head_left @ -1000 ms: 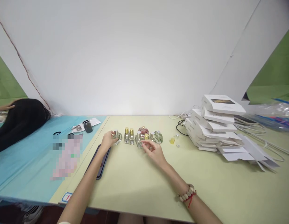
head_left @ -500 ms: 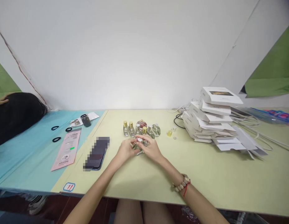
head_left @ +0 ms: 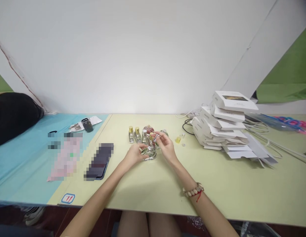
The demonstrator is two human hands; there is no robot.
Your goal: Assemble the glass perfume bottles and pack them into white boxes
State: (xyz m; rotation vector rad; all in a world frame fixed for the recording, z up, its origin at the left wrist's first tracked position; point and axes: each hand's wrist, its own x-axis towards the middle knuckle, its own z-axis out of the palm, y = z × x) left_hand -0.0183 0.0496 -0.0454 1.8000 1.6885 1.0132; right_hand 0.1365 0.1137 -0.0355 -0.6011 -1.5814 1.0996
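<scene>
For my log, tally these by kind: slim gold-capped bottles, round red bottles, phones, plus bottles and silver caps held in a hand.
Slim gold-capped bottles: 3, one partly hidden
Round red bottle: 1
Phone: 1
Held bottle, left hand: 1
Silver cap, right hand: 1
Total: 7

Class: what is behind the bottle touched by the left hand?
Behind that bottle stand a silver-capped bottle, a gold-capped bottle and, farther back, a red bottle. The red one's base is hidden; the right hand partly covers a green bottle.
</scene>
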